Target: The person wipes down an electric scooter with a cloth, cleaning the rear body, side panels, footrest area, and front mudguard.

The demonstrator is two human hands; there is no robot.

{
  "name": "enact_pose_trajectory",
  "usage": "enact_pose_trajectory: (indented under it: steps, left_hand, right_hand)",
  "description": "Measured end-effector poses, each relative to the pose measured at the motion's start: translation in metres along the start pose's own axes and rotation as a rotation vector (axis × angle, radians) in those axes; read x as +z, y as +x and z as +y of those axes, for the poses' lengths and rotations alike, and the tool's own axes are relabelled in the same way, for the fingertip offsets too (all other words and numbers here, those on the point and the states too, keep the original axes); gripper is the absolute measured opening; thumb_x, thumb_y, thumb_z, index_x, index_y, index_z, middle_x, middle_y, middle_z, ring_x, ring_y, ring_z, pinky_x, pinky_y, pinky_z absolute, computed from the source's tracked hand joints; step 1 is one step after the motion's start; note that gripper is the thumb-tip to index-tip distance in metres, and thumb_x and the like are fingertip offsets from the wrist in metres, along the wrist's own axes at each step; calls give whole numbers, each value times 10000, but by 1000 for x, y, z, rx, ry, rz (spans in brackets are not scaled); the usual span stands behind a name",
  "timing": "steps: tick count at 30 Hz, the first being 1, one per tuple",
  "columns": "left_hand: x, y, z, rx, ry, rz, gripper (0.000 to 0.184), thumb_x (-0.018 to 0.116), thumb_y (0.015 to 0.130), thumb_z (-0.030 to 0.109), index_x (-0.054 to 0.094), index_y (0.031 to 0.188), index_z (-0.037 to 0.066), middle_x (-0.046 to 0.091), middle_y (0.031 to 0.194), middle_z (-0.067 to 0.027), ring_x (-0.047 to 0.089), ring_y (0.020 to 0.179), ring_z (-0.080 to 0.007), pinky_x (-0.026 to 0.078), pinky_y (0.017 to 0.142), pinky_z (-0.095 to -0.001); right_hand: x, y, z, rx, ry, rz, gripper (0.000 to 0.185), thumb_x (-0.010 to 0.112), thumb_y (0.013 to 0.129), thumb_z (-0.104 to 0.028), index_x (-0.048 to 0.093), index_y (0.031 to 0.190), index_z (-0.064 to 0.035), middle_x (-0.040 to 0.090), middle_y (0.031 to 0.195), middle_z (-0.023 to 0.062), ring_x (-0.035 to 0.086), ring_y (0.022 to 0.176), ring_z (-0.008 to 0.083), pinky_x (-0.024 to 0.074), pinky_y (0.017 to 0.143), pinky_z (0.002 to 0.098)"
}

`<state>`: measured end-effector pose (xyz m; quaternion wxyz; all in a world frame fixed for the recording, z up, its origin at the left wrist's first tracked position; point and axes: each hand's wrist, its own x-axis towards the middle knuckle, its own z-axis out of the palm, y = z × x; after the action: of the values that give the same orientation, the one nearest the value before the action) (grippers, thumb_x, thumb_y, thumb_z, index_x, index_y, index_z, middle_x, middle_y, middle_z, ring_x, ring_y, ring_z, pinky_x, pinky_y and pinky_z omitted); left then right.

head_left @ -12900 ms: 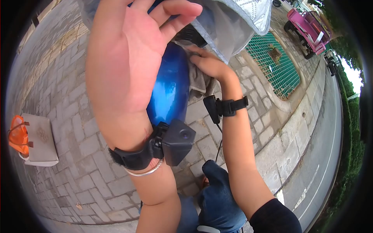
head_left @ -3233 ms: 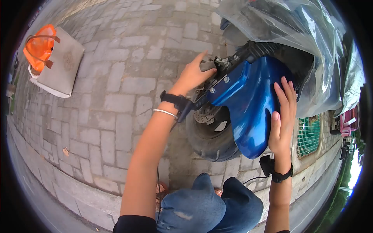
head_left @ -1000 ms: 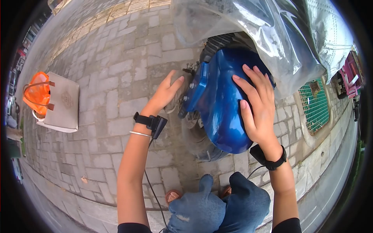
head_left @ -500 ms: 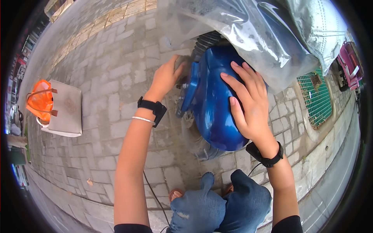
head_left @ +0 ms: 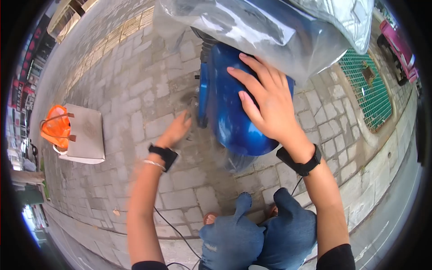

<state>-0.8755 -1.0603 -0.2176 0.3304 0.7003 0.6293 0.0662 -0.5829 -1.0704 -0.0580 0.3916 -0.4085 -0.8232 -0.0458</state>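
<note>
A glossy blue fender (head_left: 229, 117), apparently part of a scooter or similar vehicle, stands in front of me. My right hand (head_left: 270, 101) lies on its upper right side with the fingers spread, holding nothing. My left hand (head_left: 176, 129) is off the left side of the fender, low over the paving and close to the dark parts there. Motion smears its fingers, and I cannot make out whether they hold anything. A black ribbed rubber boot (head_left: 206, 41) rises behind the fender. A clear plastic cover (head_left: 270, 45) drapes over the top.
On the left stands a beige bag (head_left: 87, 132) with an orange plastic bag (head_left: 57, 123) in it. A green grate (head_left: 366, 87) lies in the pavement on the right, near a pink vehicle (head_left: 399, 45). A black cable (head_left: 177, 231) runs beside my jeans (head_left: 234, 240).
My left hand has moved down and left, away from the fender's upper left side. My right hand stays on the fender. The whole view has shifted slightly.
</note>
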Motion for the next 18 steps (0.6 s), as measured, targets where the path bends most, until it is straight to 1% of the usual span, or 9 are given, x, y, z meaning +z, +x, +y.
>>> enact_pose_trajectory:
  steps: [2,3,8,10,11,12,14,16,18]
  left_hand:
    - [32,-16,9,-39,-303,355,541,465,891,245,352,1316,-70,432,1319,-261,389,1260,-358,288,1057,-370]
    - [39,-23,10,27,-269,420,490,469,890,233,408,1281,-56,474,1267,-267,444,1202,-377,339,1012,-381]
    - [21,-60,30,25,-106,277,382,499,872,192,496,1181,-32,540,1142,-249,525,1052,-394,414,888,-396]
    - [11,-71,31,4,0,187,344,516,861,171,519,1145,-23,567,1083,-234,544,998,-394,436,837,-400]
    - [9,-70,35,72,-34,415,337,538,846,163,524,1130,-18,570,1065,-217,548,983,-388,444,814,-402]
    - [6,-67,41,144,-67,637,331,560,831,154,528,1114,-14,573,1047,-199,552,967,-382,452,790,-404]
    - [-2,-56,67,275,-3,817,356,581,808,133,506,1130,0,566,1026,-176,560,947,-368,457,761,-406]
    - [13,-41,79,243,96,906,373,567,807,114,468,1153,17,536,1107,-167,587,900,-350,478,718,-401]
    - [37,-31,76,121,144,836,382,561,830,128,439,1172,10,518,1153,-183,588,893,-362,481,714,-401]
  right_hand:
    - [1,-1,1,-19,30,14,347,559,797,-183,585,1137,-118,509,1240,98,490,1074,265,350,913,378]
    - [2,-1,0,-19,17,33,338,564,792,-181,590,1124,-117,512,1233,97,484,1093,269,351,915,377]
    - [6,-2,5,-67,-25,77,318,562,800,-187,606,1111,-134,521,1220,95,468,1138,288,350,933,391]
    - [4,-3,4,-28,20,24,332,549,814,-159,606,1140,-134,507,1269,108,406,1240,320,303,1011,402]
    - [6,-3,6,-20,41,37,306,559,812,-157,623,1111,-142,513,1263,104,409,1238,324,299,1015,401]
    - [9,-3,11,-103,-48,82,316,545,846,-220,598,1136,-105,531,1230,93,457,1178,268,334,978,387]
    - [0,2,0,-30,65,33,321,546,806,-162,591,1107,-62,501,1212,179,434,1180,357,324,991,421]
    - [7,-1,4,-71,45,104,296,548,811,-150,597,1085,-50,519,1191,169,453,1159,347,331,985,409]
    - [9,-2,7,-92,62,128,287,549,814,-149,597,1077,-43,525,1180,171,461,1146,346,336,980,405]
